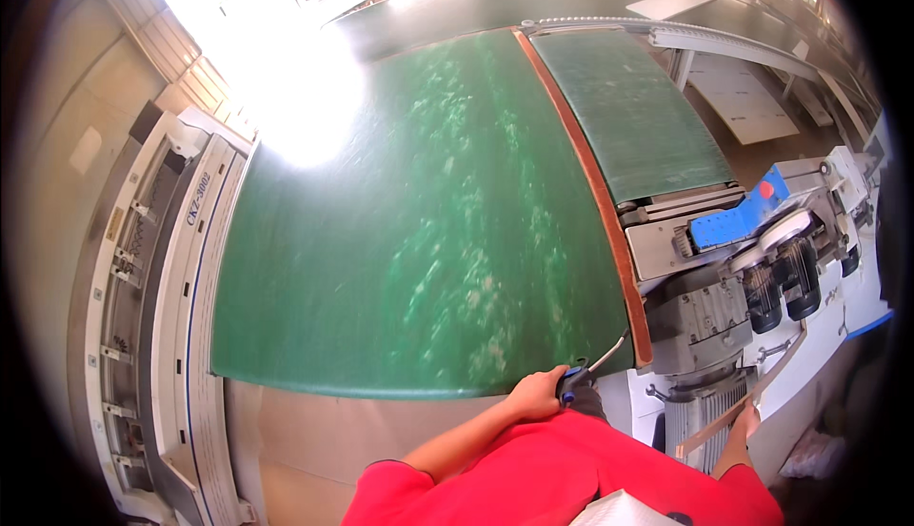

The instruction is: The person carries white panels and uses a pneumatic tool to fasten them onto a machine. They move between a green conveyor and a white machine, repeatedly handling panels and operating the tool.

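Observation:
My left hand (539,395) is closed around a blue and black air blow gun (571,385) at the near right corner of the wide green conveyor belt (352,278). The gun's thin, pale nozzle points up and right, with its bent tip close to the reddish-brown strip (609,207) along the belt's right side. Lower right, my right hand (747,421) grips a long, narrow wooden strip (712,429), which slants up and right beside the machine. Part of that hand's fingers is hidden. Pale dust streaks run along the belt.
A white machine frame (205,231) borders the belt on the left. At right stand a second green belt (633,112), a blue-topped machine unit (738,224) and dark motors (798,278). Wrenches (776,347) lie near the motors. White panels (738,98) are beyond.

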{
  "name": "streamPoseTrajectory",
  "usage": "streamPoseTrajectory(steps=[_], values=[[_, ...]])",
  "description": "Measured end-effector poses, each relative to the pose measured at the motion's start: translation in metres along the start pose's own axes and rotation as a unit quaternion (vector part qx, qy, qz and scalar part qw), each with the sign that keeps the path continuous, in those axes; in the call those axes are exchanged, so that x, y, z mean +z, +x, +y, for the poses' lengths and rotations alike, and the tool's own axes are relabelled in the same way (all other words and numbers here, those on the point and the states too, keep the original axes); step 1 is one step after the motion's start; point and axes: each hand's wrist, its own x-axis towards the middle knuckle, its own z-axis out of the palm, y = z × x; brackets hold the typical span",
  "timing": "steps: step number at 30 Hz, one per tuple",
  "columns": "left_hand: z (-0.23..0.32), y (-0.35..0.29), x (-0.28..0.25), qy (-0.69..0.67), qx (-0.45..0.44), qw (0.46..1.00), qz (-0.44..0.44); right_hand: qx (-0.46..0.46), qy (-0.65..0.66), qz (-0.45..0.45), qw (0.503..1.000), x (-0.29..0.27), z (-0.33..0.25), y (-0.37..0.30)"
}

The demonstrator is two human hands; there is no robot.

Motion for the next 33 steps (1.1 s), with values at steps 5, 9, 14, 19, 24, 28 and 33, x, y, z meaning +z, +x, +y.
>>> streamPoseTrajectory(steps=[5,9,14,19,24,28,33], values=[[-0.004,0.000,0.002,-0.004,-0.036,0.999,0.027,-0.007,-0.026,-0.005,1.000,-0.001,-0.017,-0.009],[-0.038,0.009,-0.023,-0.125,-0.096,0.978,0.139,0.007,-0.018,-0.008,1.000,0.001,-0.007,-0.005],[-0.079,-0.015,-0.091,-0.289,-0.165,0.906,0.260,-0.012,-0.061,0.018,0.998,0.002,-0.001,0.001],[-0.078,-0.020,-0.081,-0.301,-0.143,0.927,0.172,0.006,-0.066,0.039,0.997,0.008,0.006,0.010],[-0.033,-0.012,-0.041,-0.109,-0.123,0.983,0.076,0.029,-0.064,0.043,0.997,0.003,-0.021,-0.013],[-0.015,-0.011,-0.018,-0.117,-0.065,0.988,0.073,0.029,-0.058,0.041,0.997,-0.001,-0.022,-0.021],[0.021,-0.008,-0.005,-0.105,0.014,0.975,0.196,-0.038,-0.017,0.068,0.997,-0.002,0.000,-0.010]])
